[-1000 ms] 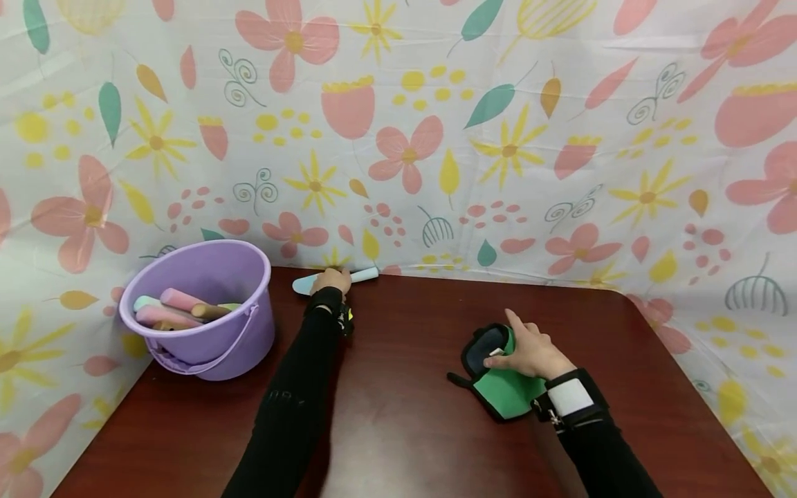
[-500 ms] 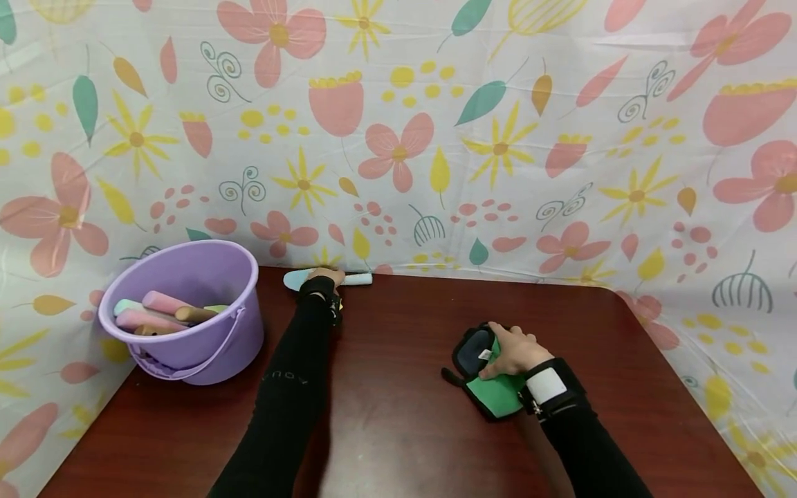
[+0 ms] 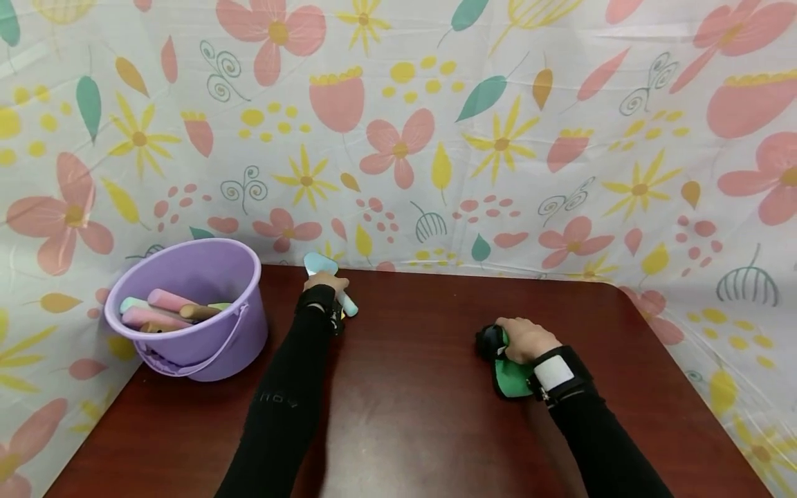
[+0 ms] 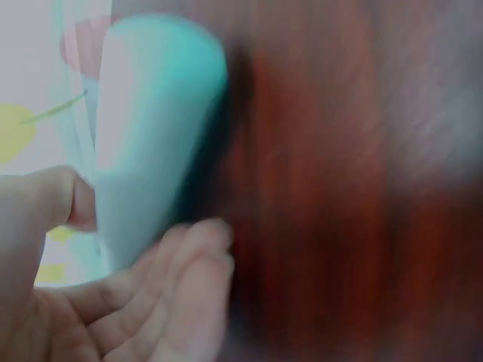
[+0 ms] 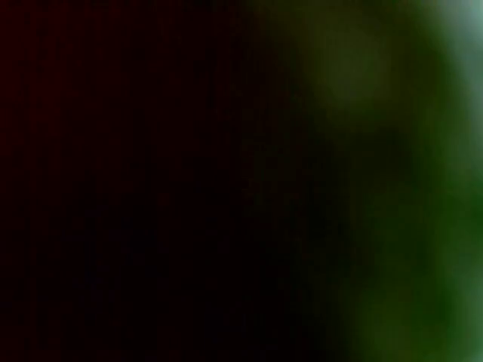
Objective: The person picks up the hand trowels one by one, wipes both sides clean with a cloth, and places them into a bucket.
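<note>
At the back of the table, my left hand holds a pale blue tool with a flat rounded blade and a straight handle. The blade points away, toward the curtain, and the handle end sticks out on the near right side. In the left wrist view the handle runs between thumb and curled fingers. On the right, my right hand grips a padded green cloth piece with black trim, like a small oven mitt. Its dark part is bunched under the fingers. The right wrist view shows only dark and green blur.
A purple bucket with a handle stands at the back left, holding several pink, brown and pale green sticks. Behind the reddish-brown table hangs a flowered curtain.
The blue tool has turned from lying sideways to pointing away, handle end nearer. My right hand has gathered the green cloth piece, which was spread open before, with its dark inside and loop showing.
</note>
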The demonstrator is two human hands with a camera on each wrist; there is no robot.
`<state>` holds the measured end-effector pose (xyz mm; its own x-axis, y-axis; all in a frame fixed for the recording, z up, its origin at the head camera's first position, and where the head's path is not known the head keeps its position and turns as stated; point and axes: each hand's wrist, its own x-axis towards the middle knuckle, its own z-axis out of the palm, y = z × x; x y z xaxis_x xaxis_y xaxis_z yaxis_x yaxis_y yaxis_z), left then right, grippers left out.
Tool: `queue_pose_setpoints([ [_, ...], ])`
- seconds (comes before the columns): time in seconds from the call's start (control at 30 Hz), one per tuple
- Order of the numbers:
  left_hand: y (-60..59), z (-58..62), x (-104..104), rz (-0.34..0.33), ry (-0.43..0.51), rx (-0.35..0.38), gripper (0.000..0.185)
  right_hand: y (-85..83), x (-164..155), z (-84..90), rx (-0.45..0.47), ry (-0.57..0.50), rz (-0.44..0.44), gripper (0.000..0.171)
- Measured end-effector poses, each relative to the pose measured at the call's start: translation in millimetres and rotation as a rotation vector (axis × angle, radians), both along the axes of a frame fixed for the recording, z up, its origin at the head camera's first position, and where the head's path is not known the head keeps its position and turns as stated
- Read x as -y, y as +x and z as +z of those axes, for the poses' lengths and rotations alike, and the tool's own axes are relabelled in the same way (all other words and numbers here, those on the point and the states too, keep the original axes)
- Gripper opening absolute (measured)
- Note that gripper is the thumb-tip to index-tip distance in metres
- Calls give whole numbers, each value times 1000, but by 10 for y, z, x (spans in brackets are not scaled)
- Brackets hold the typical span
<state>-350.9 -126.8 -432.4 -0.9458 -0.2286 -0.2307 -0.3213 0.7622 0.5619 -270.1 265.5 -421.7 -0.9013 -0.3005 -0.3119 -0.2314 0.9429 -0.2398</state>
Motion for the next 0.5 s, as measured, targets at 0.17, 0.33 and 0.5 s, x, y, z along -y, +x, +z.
queue_pose_setpoints([
  [0.17, -38, -157, 67, 19, 147, -58, 44, -54, -184, 121, -106, -132, -23, 53],
  [0.33, -34, -389, 110, 17, 511, -107, 35, 14, -378, 412, -274, -269, -112, 53],
  [0.5, 148, -434, 46, 13, 710, -214, 30, 185, -374, 604, -368, -376, -208, 59],
])
